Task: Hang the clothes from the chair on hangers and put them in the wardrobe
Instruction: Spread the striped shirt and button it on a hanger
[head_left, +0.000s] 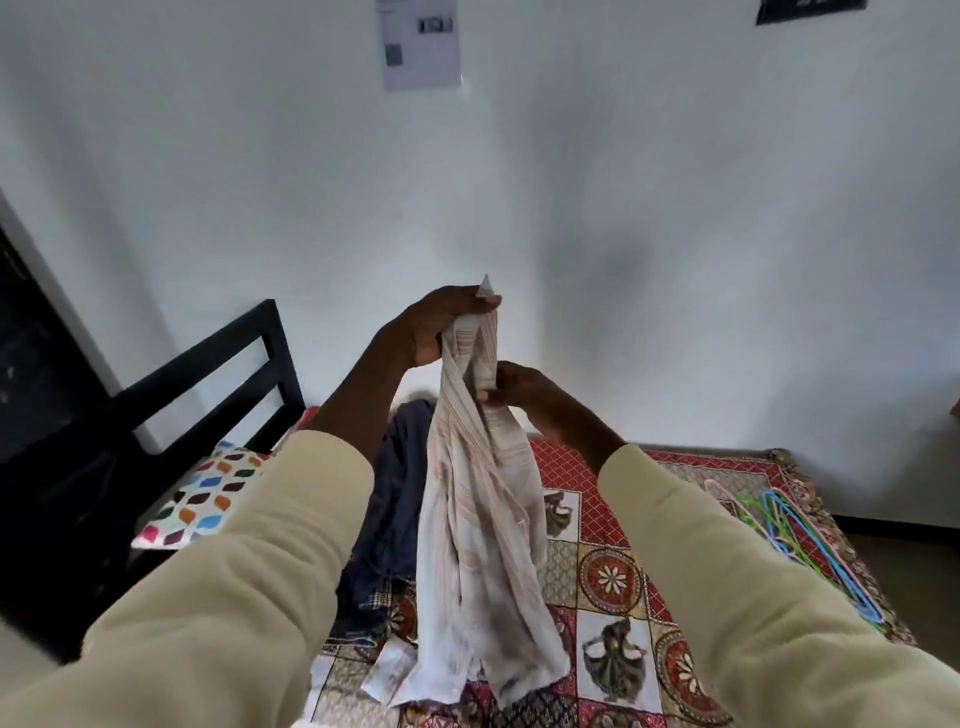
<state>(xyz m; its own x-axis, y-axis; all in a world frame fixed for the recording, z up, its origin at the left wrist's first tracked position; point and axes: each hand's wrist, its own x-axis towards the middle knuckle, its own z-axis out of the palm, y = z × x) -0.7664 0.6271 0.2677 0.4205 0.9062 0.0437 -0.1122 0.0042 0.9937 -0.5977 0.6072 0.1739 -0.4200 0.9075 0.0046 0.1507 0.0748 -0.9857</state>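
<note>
A pale striped shirt (467, 519) hangs bunched in front of me over the bed. My left hand (441, 327) grips its top end, held highest, with a collar tip poking above the fingers. My right hand (519, 395) pinches the cloth a little lower on the right side. The shirt's hem trails onto the patterned bedspread (613, 571). A dark blue garment (389, 509) lies behind the shirt on the bed. Several coloured plastic hangers (800, 540) lie at the bed's right edge. A black chair (208, 374) stands at the left.
A cushion with coloured patches (202, 493) lies on the chair seat. A white wall (571, 208) with a pinned paper sheet (420, 41) stands close behind the bed. A dark surface (31, 338) fills the far left. No wardrobe is in view.
</note>
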